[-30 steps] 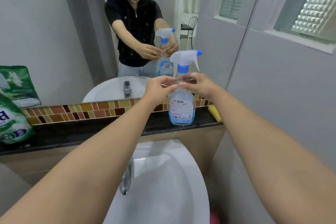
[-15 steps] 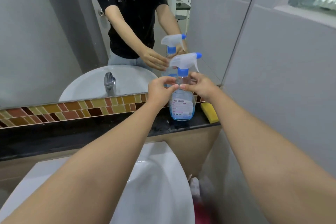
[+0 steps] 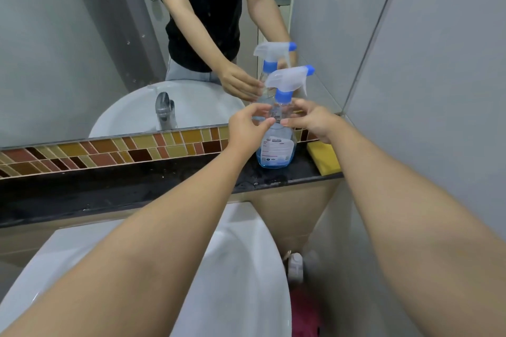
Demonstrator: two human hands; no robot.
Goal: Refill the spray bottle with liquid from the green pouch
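A clear spray bottle point(image 3: 276, 150) with a white trigger head and blue collar stands upright on the black ledge point(image 3: 137, 189), with a little blue liquid at its bottom. My left hand point(image 3: 247, 128) and my right hand point(image 3: 315, 120) reach in from either side. Each curls thumb and fingers round the bottle's shoulder, just under the collar. The green pouch is out of view.
A white basin point(image 3: 246, 268) lies below my arms. A yellow sponge point(image 3: 323, 156) rests on the ledge just right of the bottle, against the grey tiled wall point(image 3: 424, 90). The mirror point(image 3: 82, 49) behind reflects a person, the tap and the bottle. Small containers sit on the floor point(image 3: 297, 268).
The view has dropped and swung right, so the green pouch at the left has gone out of sight. Both hands stay at the bottle's shoulder and the bottle still stands on the ledge.
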